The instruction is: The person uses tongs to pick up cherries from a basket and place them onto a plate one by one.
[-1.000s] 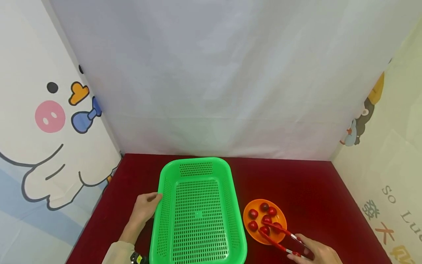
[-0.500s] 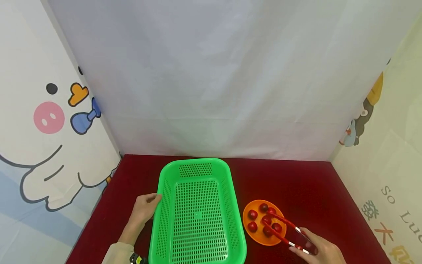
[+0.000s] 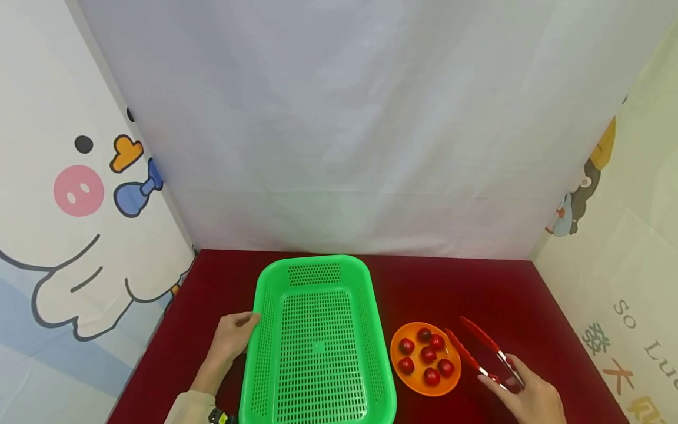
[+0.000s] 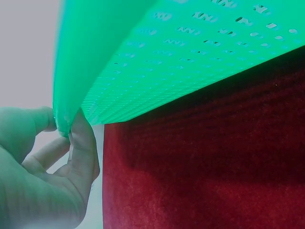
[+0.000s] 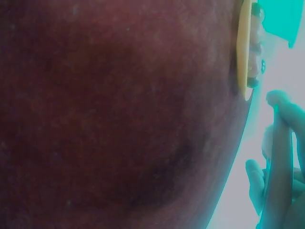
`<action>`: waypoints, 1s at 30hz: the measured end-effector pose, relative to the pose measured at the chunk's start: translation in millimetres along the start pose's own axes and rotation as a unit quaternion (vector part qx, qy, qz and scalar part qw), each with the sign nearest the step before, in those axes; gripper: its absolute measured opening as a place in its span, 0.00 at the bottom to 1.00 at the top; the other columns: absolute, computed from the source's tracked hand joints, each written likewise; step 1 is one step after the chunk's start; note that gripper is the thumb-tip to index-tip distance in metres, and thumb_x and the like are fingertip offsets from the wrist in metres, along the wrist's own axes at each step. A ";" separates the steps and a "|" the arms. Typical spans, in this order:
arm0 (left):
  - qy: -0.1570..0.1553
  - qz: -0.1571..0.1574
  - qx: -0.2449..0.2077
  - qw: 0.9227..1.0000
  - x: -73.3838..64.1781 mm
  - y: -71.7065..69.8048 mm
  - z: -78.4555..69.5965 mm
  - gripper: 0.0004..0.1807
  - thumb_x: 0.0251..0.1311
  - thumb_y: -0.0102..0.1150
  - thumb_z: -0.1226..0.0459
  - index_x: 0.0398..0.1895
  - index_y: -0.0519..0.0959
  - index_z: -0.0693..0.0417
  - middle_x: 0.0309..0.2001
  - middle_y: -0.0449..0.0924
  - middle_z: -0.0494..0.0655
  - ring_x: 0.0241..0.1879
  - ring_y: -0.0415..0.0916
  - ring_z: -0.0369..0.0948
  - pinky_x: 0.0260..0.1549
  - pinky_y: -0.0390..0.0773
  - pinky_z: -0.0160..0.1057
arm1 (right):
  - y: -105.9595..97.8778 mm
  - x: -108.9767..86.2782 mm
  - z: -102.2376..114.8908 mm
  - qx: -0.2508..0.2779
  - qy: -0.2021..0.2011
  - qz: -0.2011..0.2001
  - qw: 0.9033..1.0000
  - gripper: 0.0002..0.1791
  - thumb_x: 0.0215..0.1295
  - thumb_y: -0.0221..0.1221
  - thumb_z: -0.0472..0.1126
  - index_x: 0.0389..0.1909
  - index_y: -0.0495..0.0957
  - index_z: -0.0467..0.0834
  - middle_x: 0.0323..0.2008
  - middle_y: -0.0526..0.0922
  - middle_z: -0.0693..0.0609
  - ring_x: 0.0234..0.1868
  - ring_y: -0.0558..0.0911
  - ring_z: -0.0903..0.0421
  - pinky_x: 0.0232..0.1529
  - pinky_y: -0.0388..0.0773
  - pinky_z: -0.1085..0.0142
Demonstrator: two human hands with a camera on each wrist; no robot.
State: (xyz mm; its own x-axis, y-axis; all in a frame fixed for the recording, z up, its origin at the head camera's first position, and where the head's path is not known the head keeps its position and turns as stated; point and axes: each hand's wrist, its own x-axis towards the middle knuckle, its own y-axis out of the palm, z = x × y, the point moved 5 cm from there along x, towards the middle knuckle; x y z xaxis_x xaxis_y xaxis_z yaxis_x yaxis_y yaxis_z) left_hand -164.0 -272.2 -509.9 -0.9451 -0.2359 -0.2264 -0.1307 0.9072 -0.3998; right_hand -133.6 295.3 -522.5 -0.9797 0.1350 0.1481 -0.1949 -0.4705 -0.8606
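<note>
My left hand [image 3: 233,337] pinches the left rim of a green plastic basket [image 3: 258,353]; the left wrist view has the thumb on one side of the rim and fingers on the other. On the right, my right hand [image 3: 529,393] holds red-tipped tongs [image 3: 479,338] between thumb and fingers. The tongs' arms stand apart with nothing between them, one tip over the right edge of an orange plate [image 3: 415,383]. Several small round dark-red fruits [image 3: 428,354] lie on that plate, just right of the basket.
A dark red cloth [image 3: 424,282] covers the table. Behind it hangs a pale curtain [image 3: 339,147]; printed cartoon sheets line the left side [image 3: 79,247] and right side [image 3: 620,282].
My right hand has drawn the tongs off the fruits, to the right and away from the plate's middle, with their arms wider apart. My left hand and the basket stay put.
</note>
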 end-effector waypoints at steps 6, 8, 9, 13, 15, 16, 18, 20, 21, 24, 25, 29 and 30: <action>0.001 -0.003 0.000 1.000 -0.6 -0.2 0.6 0.24 0.79 0.50 0.60 0.67 0.73 0.71 0.28 0.81 0.49 0.23 0.74 0.39 0.26 0.79 0.39 | -0.7 5.7 -11.6 -0.001 0.036 -0.010 0.999 0.40 0.51 0.76 0.64 0.51 0.80 0.35 0.21 0.83 0.52 0.22 0.78 0.54 0.25 0.74 0.63; 0.001 -0.002 0.000 1.000 -0.3 -0.1 1.0 0.25 0.79 0.50 0.60 0.68 0.73 0.71 0.28 0.81 0.50 0.22 0.73 0.39 0.26 0.78 0.40 | -0.1 7.2 -15.2 -0.001 0.052 -0.006 0.999 0.42 0.50 0.76 0.66 0.52 0.79 0.34 0.22 0.84 0.50 0.23 0.79 0.53 0.26 0.76 0.61; 0.001 -0.002 0.000 1.000 -0.4 -0.3 1.0 0.25 0.79 0.50 0.60 0.68 0.73 0.71 0.28 0.81 0.50 0.23 0.74 0.39 0.26 0.79 0.39 | 0.5 8.0 -17.2 -0.002 0.060 -0.002 0.998 0.43 0.51 0.75 0.67 0.52 0.78 0.34 0.23 0.85 0.49 0.24 0.80 0.52 0.27 0.78 0.60; 0.005 -0.001 -0.003 1.000 -0.4 -0.3 0.2 0.25 0.79 0.51 0.60 0.67 0.73 0.72 0.31 0.83 0.52 0.24 0.76 0.39 0.26 0.80 0.39 | 2.6 10.5 -25.3 -0.001 0.089 0.009 0.996 0.48 0.50 0.74 0.69 0.55 0.76 0.32 0.26 0.87 0.43 0.26 0.83 0.47 0.31 0.82 0.51; 0.005 0.000 -0.004 1.000 -0.6 -0.2 -0.2 0.25 0.79 0.51 0.60 0.67 0.73 0.72 0.35 0.84 0.54 0.26 0.78 0.39 0.27 0.81 0.39 | 3.9 11.8 -28.8 -0.001 0.101 0.015 0.995 0.49 0.50 0.73 0.71 0.55 0.75 0.32 0.28 0.87 0.41 0.27 0.84 0.45 0.34 0.83 0.48; 0.006 0.001 -0.005 1.000 -0.3 -0.1 -0.1 0.25 0.79 0.51 0.60 0.67 0.73 0.72 0.37 0.85 0.55 0.27 0.79 0.40 0.28 0.81 0.39 | 4.5 12.4 -30.4 -0.001 0.108 0.019 0.994 0.50 0.50 0.73 0.71 0.55 0.75 0.32 0.28 0.87 0.40 0.28 0.84 0.45 0.35 0.83 0.46; 0.003 0.001 -0.007 1.000 -0.3 0.0 0.1 0.25 0.79 0.51 0.60 0.67 0.73 0.71 0.40 0.85 0.56 0.28 0.80 0.40 0.29 0.82 0.39 | 5.7 13.6 -33.1 -0.002 0.120 0.025 0.992 0.51 0.50 0.72 0.73 0.55 0.74 0.32 0.29 0.87 0.40 0.29 0.83 0.44 0.37 0.83 0.44; 0.003 0.002 -0.008 1.000 0.0 0.2 0.6 0.25 0.78 0.51 0.60 0.67 0.73 0.72 0.41 0.85 0.56 0.29 0.80 0.40 0.29 0.82 0.40 | 7.0 14.8 -35.3 -0.002 0.129 0.031 0.991 0.51 0.49 0.71 0.74 0.53 0.74 0.33 0.29 0.86 0.40 0.29 0.83 0.45 0.36 0.82 0.45; 0.002 0.003 -0.009 1.000 0.1 0.3 0.5 0.25 0.78 0.51 0.60 0.67 0.73 0.72 0.41 0.85 0.56 0.29 0.81 0.40 0.29 0.82 0.40 | 7.7 15.3 -36.4 -0.003 0.134 0.035 0.990 0.51 0.49 0.71 0.74 0.52 0.74 0.33 0.29 0.86 0.41 0.29 0.82 0.45 0.34 0.82 0.47; 0.002 0.004 -0.010 1.000 0.3 0.6 0.4 0.25 0.78 0.51 0.60 0.67 0.73 0.72 0.39 0.85 0.54 0.28 0.80 0.40 0.29 0.82 0.40 | 10.2 16.3 -39.9 -0.006 0.146 0.050 0.988 0.52 0.49 0.70 0.76 0.52 0.72 0.32 0.26 0.82 0.45 0.27 0.78 0.48 0.28 0.78 0.55; 0.000 0.004 -0.010 1.000 0.1 0.5 0.4 0.25 0.78 0.51 0.60 0.67 0.73 0.72 0.38 0.85 0.54 0.27 0.80 0.40 0.29 0.82 0.40 | 11.0 16.5 -41.0 -0.009 0.150 0.056 0.987 0.53 0.48 0.70 0.76 0.53 0.72 0.32 0.26 0.81 0.47 0.27 0.76 0.49 0.27 0.76 0.57; -0.002 0.001 -0.009 1.000 -0.3 -0.4 0.4 0.25 0.78 0.51 0.60 0.67 0.73 0.71 0.41 0.85 0.56 0.28 0.81 0.40 0.29 0.82 0.40 | 14.4 17.4 -44.9 -0.016 0.157 0.078 0.984 0.58 0.48 0.68 0.77 0.56 0.69 0.29 0.26 0.79 0.45 0.27 0.74 0.48 0.27 0.76 0.56; -0.002 0.001 -0.009 1.000 -0.6 -0.8 0.2 0.25 0.78 0.51 0.60 0.67 0.73 0.71 0.42 0.85 0.57 0.28 0.81 0.40 0.29 0.83 0.40 | 15.2 17.6 -45.5 -0.017 0.158 0.084 0.984 0.59 0.48 0.68 0.78 0.57 0.68 0.28 0.27 0.79 0.44 0.27 0.75 0.48 0.28 0.78 0.54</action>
State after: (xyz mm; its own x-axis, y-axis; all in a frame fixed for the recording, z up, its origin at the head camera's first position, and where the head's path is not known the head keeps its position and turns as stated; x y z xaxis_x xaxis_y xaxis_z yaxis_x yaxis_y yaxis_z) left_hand -163.2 -272.8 -509.7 -0.9439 -0.2364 -0.2306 -0.1351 0.9136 -0.3836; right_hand -151.7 330.2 -555.2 -0.9338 0.3241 -0.1519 -0.0245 -0.4813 -0.8762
